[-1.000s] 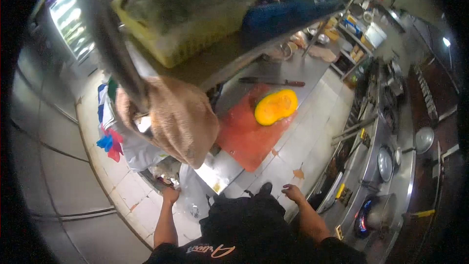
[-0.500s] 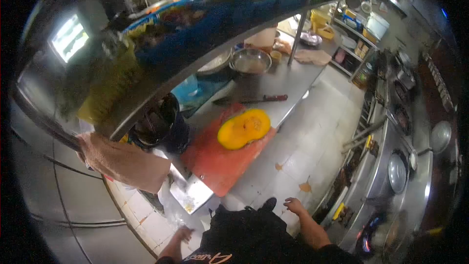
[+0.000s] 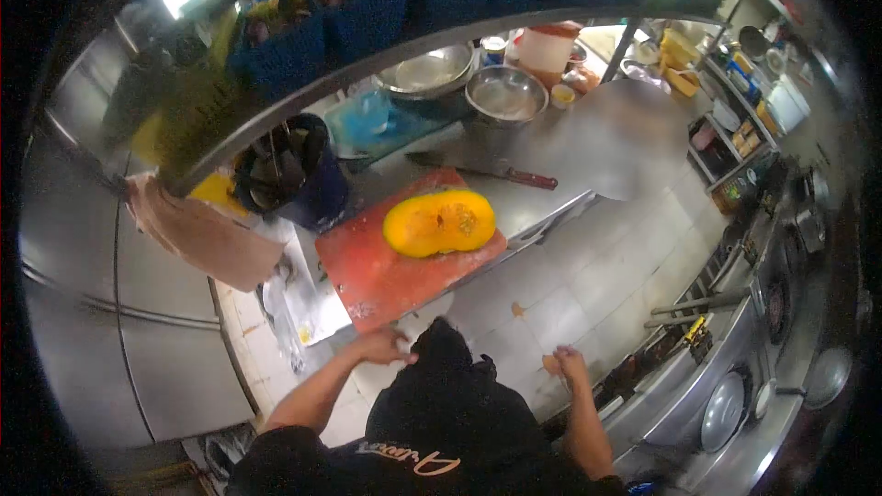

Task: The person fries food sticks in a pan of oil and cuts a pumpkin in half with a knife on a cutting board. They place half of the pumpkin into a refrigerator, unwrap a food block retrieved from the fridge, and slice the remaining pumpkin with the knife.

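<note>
A halved orange squash (image 3: 439,223), cut face up, lies on a red cutting board (image 3: 372,280) on the steel table. Behind the board rests a knife (image 3: 491,172) with a dark red handle. My left hand (image 3: 384,346) is just off the table's near edge, below the board, fingers apart and holding nothing. Over the floor to the right hangs my right hand (image 3: 570,365), touching nothing on the table; its fingers are bent, and whether they are closed is unclear.
A dark blue bucket (image 3: 317,184) with utensils stands left of the board. Metal bowls (image 3: 505,94) sit behind the knife, under a shelf (image 3: 404,41) of blue baskets. A brown towel (image 3: 188,230) hangs at the left. Stoves and pans (image 3: 723,411) line the right side.
The view has turned and come nearer the table, so the board and squash appear further left. My left hand has risen from beside the bag at the left to the table's near edge.
</note>
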A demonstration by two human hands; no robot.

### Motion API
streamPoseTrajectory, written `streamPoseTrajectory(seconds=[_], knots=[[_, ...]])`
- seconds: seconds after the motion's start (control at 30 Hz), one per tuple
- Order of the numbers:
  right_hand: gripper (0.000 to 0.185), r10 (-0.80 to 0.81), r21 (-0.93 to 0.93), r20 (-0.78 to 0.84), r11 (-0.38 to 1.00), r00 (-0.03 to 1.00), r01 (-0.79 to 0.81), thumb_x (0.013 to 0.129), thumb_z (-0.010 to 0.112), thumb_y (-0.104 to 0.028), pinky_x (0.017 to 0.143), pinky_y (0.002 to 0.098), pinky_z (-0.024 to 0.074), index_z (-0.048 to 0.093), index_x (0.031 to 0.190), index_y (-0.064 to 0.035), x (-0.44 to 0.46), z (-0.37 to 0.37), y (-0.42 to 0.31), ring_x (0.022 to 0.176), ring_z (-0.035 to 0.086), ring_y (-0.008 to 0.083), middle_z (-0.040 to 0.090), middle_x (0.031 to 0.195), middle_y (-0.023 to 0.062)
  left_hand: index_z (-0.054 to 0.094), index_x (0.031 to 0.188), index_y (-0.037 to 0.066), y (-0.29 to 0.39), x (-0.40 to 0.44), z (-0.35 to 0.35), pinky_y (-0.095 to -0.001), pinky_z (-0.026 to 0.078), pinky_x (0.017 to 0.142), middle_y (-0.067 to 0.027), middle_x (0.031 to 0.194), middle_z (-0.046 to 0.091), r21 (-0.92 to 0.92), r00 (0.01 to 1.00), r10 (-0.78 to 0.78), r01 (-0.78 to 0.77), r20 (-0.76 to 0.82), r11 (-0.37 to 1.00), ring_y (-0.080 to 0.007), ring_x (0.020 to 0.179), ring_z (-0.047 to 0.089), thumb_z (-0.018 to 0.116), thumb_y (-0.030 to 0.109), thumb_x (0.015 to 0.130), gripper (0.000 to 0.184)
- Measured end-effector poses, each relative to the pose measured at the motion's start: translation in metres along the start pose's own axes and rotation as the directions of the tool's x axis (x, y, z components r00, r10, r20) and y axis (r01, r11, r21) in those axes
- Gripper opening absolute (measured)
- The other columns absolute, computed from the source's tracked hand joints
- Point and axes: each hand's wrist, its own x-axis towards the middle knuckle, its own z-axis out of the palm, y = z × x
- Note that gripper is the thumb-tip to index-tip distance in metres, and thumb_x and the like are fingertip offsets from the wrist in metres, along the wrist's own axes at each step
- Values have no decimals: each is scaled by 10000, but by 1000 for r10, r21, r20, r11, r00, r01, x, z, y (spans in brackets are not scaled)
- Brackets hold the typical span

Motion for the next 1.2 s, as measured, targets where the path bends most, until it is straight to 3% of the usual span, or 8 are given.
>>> streamPoseTrajectory(seconds=[0.1,0.23,0.37,0.43,0.57,0.67,0.9,1.2], knots=[[389,-27,-54,60,998,998,30,810,603,-179,627,273,463,549,1150,2,3,22,-75,720,585,143,617,894,92,603,1059,27,86,-39,-63,-310,469,786,-76,982,624,-550,973,223,-217,-57,806,-194,810,596,669,331,783,415],[407,-124,-111,218,982,968,151,835,584,-213,682,287,470,529,1183,-9,17,43,-156,774,605,157,619,944,95,601,997,37,86,-9,-128,-293,468,727,-56,874,609,36,338,209,-455,-918,890,-173,796,583,595,325,860,319],[426,-204,-41,336,972,920,231,883,552,-298,681,278,485,511,1198,-14,15,59,-242,806,620,180,609,990,94,589,996,35,86,5,-188,-303,468,769,-77,942,620,-416,513,-254,-230,-820,880,-189,861,591,550,372,885,357],[445,-195,48,385,980,902,191,900,531,-324,693,277,495,488,1220,-18,11,63,-283,819,624,190,601,1018,102,587,1029,37,49,51,-190,-308,467,789,-87,972,630,-665,769,-252,-282,-588,692,-193,887,597,523,403,896,396],[433,-198,87,498,980,844,178,940,449,-319,683,310,523,429,1274,-43,25,84,-336,832,626,210,584,1053,120,555,1143,29,26,98,-164,-307,452,854,-91,1110,581,-518,688,-81,-458,-721,723,-182,983,569,481,450,903,490],[443,-201,-6,600,967,775,255,946,430,-333,630,311,543,406,1306,-75,44,109,-359,841,620,214,546,1114,145,547,1165,38,52,84,-173,-297,433,888,-87,1161,548,-879,900,-185,-312,-395,360,-179,1020,547,487,444,900,488],[559,-127,-134,807,912,577,387,931,458,-365,563,239,534,296,1377,-70,67,148,-402,771,631,170,539,1130,130,488,1241,33,56,94,-131,-295,463,827,-74,1149,562,-893,844,-303,-446,-443,63,-166,972,558,480,446,900,536],[550,53,-203,938,884,342,420,918,483,-359,554,274,548,293,1387,-143,138,147,-430,842,623,167,549,1134,96,518,1142,31,132,40,7,-316,501,590,-103,897,587,-720,350,-879,-694,-325,-10,-188,726,601,446,524,873,566]])
